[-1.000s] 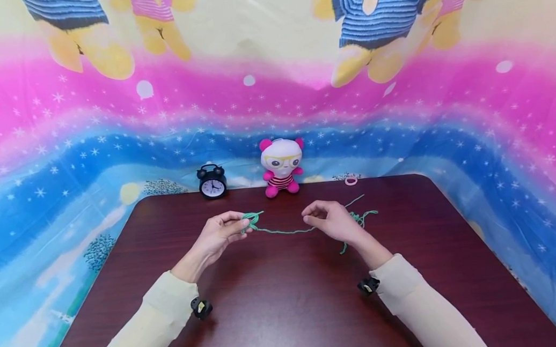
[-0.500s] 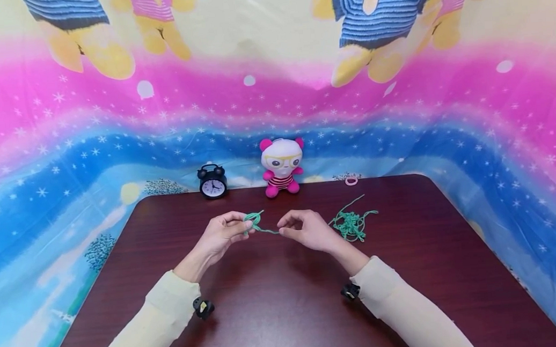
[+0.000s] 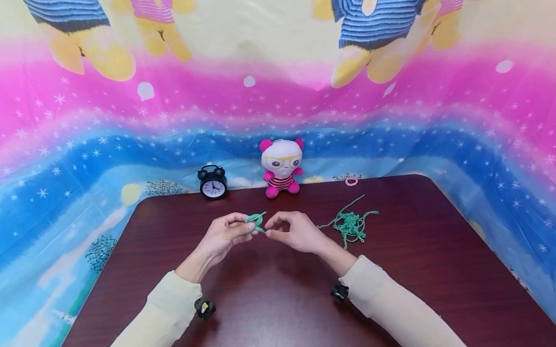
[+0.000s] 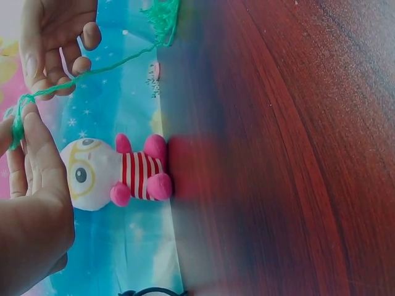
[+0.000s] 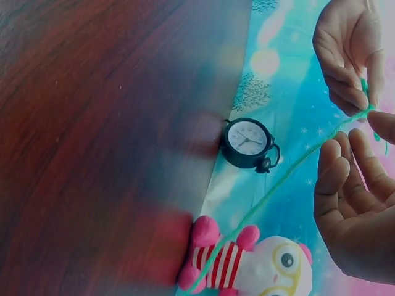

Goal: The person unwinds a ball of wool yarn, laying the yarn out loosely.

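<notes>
My left hand (image 3: 226, 235) pinches a small looped bundle of green yarn (image 3: 256, 219) between thumb and fingers, above the table. Close on its right, my right hand (image 3: 298, 232) holds the strand at the fingertips, right beside the bundle. The left wrist view shows the yarn strand (image 4: 114, 66) running from the bundle past the right fingers towards a loose tangle of green yarn (image 3: 351, 226). That tangle lies on the table to the right. In the right wrist view the strand (image 5: 287, 174) slants away under the right hand (image 5: 361, 213), whose other fingers are bent loosely.
Along the back edge of the dark red-brown table (image 3: 273, 313) stand a black alarm clock (image 3: 213, 182) and a pink and white plush panda (image 3: 281, 168). A small pink ring (image 3: 351, 181) lies further right. A printed cloth (image 3: 273, 109) hangs behind the table.
My right hand has moved left along the strand until it is beside the left hand, uncovering the yarn tangle. The left hand has hardly moved and still holds the bundle.
</notes>
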Tool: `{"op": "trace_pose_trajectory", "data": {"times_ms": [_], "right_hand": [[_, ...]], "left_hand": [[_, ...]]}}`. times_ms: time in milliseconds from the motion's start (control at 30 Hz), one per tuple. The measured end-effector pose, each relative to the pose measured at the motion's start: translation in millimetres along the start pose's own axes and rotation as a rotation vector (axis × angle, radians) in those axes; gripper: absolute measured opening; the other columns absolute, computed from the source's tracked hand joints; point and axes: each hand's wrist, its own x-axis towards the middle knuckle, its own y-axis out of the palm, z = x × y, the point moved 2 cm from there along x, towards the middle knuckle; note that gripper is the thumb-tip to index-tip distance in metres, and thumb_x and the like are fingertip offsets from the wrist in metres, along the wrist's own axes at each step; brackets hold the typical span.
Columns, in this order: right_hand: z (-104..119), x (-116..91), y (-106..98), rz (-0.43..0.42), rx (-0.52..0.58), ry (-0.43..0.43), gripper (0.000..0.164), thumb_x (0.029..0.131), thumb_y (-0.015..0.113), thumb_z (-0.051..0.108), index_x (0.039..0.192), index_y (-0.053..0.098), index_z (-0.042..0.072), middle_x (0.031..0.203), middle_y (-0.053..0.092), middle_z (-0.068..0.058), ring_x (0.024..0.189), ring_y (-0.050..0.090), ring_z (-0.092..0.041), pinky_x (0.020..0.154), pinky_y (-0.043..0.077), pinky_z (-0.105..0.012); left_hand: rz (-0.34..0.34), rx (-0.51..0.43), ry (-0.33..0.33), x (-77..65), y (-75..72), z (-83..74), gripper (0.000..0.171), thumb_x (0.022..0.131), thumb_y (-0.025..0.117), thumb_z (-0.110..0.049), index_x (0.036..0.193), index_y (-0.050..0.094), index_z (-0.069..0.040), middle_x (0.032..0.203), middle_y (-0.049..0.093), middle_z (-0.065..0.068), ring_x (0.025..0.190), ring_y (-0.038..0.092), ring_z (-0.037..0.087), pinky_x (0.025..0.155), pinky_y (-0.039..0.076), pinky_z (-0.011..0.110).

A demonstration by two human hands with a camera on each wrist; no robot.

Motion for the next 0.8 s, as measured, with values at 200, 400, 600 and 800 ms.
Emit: {"op": "trace_pose_trajectory", "data": {"times_ms": [200, 400, 600, 800], "right_hand": [[3, 1, 4, 0.005, -0.028, -0.032, 0.010, 0.090, 0.074, 0.028, 0.098, 0.074, 0.022, 0.086, 0.072, 0.008, 0.076, 0.063, -0.007, 0.069, 0.053, -0.024], [4, 2, 7, 0.006, -0.060, -0.055, 0.007, 0.090, 0.073, 0.028, 0.094, 0.075, 0.022, 0.083, 0.070, 0.007, 0.075, 0.060, -0.006, 0.068, 0.050, -0.022], [2, 1, 4, -0.006, -0.067, -0.055, 0.004, 0.091, 0.072, 0.027, 0.089, 0.074, 0.024, 0.080, 0.069, 0.009, 0.074, 0.060, -0.007, 0.068, 0.050, -0.023], [-5, -1, -13, -0.057, -0.062, 0.000, 0.004, 0.094, 0.070, 0.026, 0.091, 0.073, 0.025, 0.083, 0.069, 0.009, 0.078, 0.061, -0.009, 0.073, 0.051, -0.028]], "left_hand": [[0.001, -0.005, -0.001, 1.3, 0.0, 2.1, 0.013, 0.093, 0.070, -0.011, 0.104, 0.064, -0.008, 0.092, 0.074, -0.004, 0.085, 0.071, 0.014, 0.081, 0.060, 0.026], [0.013, -0.034, -0.006, 2.2, 1.5, 3.3, 0.008, 0.094, 0.068, -0.007, 0.100, 0.063, -0.008, 0.090, 0.075, -0.003, 0.083, 0.072, 0.011, 0.081, 0.060, 0.025], [0.007, -0.026, -0.012, 1.7, -0.5, 2.7, 0.020, 0.093, 0.070, -0.010, 0.111, 0.063, -0.004, 0.093, 0.074, -0.003, 0.084, 0.071, 0.011, 0.081, 0.060, 0.024], [-0.028, 0.023, -0.018, -0.4, -4.3, 2.3, 0.040, 0.093, 0.071, -0.016, 0.128, 0.061, 0.002, 0.098, 0.073, -0.001, 0.087, 0.072, 0.011, 0.082, 0.059, 0.025]]}}
